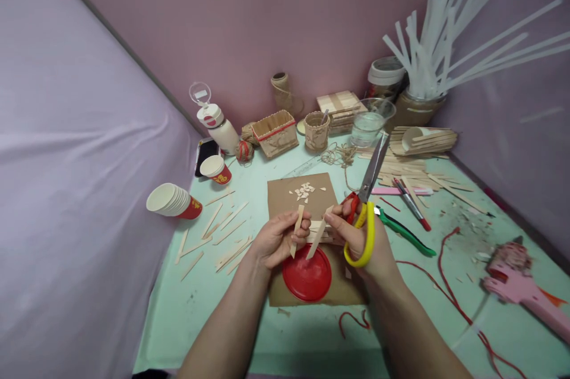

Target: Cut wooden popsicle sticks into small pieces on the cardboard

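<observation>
My left hand [278, 237] pinches a short wooden craft stick [297, 230] upright between thumb and fingers. In my right hand [354, 233] another craft stick [318, 235] slants down to the left, held at its top by the thumb and a finger. That same hand also carries scissors [373, 168] with red and yellow handles, blades pointing up and away. Both sticks hang over a red round lid [307, 275] on a brown cardboard sheet [280, 192]. Partly hidden behind the hands lie more sticks. Small wood chips [305, 191] are heaped on the cardboard beyond.
Loose stick pieces [229, 218] and paper cups [173, 201] are at left. Green-handled pliers [405, 231], red cord [445, 272] and a pink glue gun [512, 278] lie at right. A stick-built box [275, 135], twine and a clear water cup [367, 128] stand behind.
</observation>
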Tool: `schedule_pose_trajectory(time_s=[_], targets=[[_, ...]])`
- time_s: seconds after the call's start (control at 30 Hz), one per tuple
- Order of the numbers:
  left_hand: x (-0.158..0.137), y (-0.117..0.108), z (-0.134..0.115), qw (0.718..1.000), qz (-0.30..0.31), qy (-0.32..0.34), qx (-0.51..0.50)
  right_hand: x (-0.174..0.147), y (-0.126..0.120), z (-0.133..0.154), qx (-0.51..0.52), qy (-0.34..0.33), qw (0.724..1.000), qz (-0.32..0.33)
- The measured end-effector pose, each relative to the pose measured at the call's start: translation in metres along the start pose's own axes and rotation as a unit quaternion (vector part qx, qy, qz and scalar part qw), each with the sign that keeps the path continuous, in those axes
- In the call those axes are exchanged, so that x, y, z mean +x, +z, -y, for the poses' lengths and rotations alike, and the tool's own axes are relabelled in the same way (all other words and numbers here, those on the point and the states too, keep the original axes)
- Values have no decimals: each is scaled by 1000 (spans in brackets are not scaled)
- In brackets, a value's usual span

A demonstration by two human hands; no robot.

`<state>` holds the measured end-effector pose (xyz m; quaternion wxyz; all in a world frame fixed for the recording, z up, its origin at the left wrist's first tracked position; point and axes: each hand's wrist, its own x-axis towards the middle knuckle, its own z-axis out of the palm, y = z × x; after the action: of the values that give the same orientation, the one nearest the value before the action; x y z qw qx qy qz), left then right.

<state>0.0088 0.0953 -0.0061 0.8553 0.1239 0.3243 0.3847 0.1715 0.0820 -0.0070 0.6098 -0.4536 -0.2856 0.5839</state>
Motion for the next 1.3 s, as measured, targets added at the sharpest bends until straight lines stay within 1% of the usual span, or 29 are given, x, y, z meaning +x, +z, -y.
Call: schedule_pose_trajectory(time_s=[0.1, 0.27, 0.5, 0.6, 0.67, 0.77, 0.87, 0.97, 1.03, 1.1, 1.2, 1.23, 1.27, 1.3], targets=[[0, -1, 1, 1000, 12, 9, -1, -1, 0, 1, 5, 10, 1000, 6], [0, 2, 1, 999, -11, 44, -20, -2, 0, 1, -1, 19, 1000, 13], [1, 3, -2, 987, -36, 151, -44, -2, 0, -5, 14, 16, 999, 39], [0, 2, -4, 975, -82, 201, -44, -2, 1, -5, 24, 20, 998, 45], [0, 3, -4, 966, -117, 229, -28, -2, 2, -5, 34, 23, 998, 49], [-1, 5, -1, 962, -145, 232, 23, -2, 2, -4, 49, 28, 997, 55], [-1, 9, 6, 961, -156, 217, 75, -2, 2, -4, 54, 24, 997, 42], [-2, 11, 14, 955, -146, 219, 138, -1, 2, -4, 66, 15, 997, 27], [-4, 12, 18, 945, -138, 222, 198, 0, 2, -3, 74, 12, 997, 14], [-5, 14, 19, 923, -128, 225, 286, 1, 2, -3, 77, 3, 997, 3], [-7, 14, 18, 860, -112, 258, 425, 2, 1, -4, 77, -11, 997, -2], [-8, 14, 17, 844, -117, 274, 447, 2, 1, -4, 75, -10, 997, -2], [-8, 14, 17, 836, -130, 286, 450, 3, 0, -4, 73, -7, 997, -1], [-8, 14, 18, 838, -148, 289, 438, 3, -1, -5, 71, -4, 997, 0]])
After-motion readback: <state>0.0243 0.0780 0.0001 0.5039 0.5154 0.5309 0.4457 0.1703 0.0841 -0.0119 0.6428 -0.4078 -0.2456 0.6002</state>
